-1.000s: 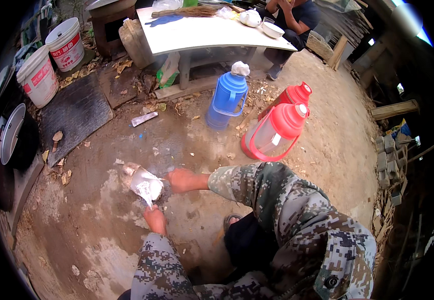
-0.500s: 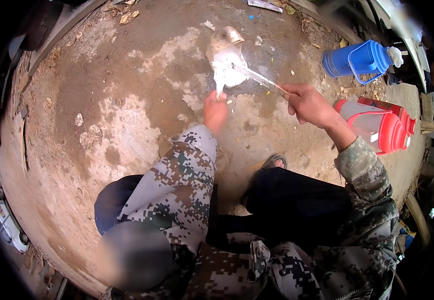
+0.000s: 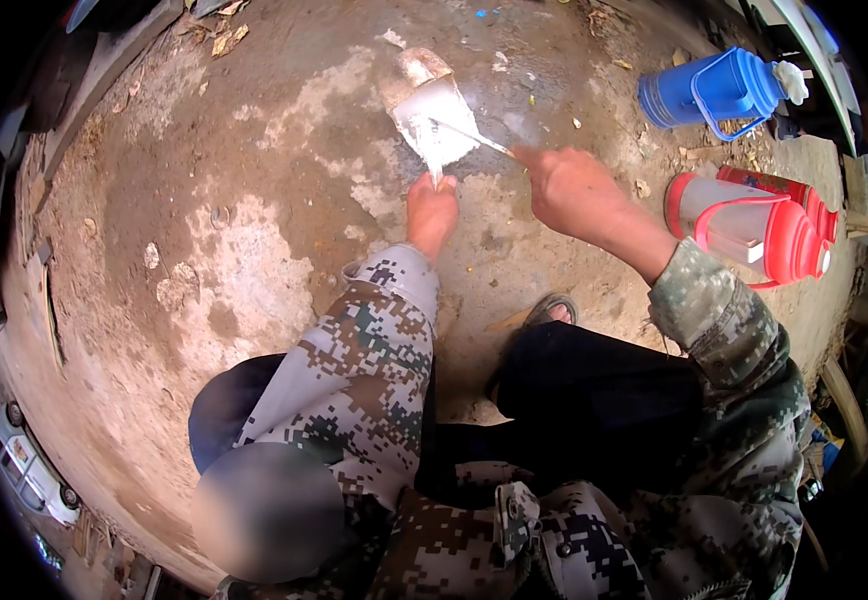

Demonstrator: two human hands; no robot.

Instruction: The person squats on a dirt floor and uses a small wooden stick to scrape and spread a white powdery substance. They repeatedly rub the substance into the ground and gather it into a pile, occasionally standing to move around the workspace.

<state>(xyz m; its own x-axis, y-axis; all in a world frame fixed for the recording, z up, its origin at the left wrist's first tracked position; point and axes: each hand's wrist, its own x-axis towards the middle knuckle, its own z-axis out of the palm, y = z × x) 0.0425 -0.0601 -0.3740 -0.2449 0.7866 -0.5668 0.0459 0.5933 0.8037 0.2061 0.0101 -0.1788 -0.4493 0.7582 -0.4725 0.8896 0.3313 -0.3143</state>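
Observation:
My left hand (image 3: 432,213) is closed around the narrow handle of a scoop-shaped vessel (image 3: 420,70), held out low in front of me. The vessel is brownish at its far end and bright white nearer the handle; glare hides the detail, so I cannot tell whether the white is a coating or contents. From the right, my right hand (image 3: 576,192) grips a thin, pale stick-like tool (image 3: 489,144). The tool's far tip lies over the white part of the vessel, and its exact kind is not clear.
A blue thermos flask (image 3: 709,92) lies on its side at the right. Nearer me is a red-and-white flask (image 3: 729,222), with a red one (image 3: 792,200) behind it. My sandalled foot (image 3: 557,310) rests on the stained ground (image 3: 254,280). A white car (image 3: 34,465) stands far left.
The vessel has shifted slightly left in the picture. My right hand has come in to the left with the tool, nearer the vessel. Both hands keep their grips.

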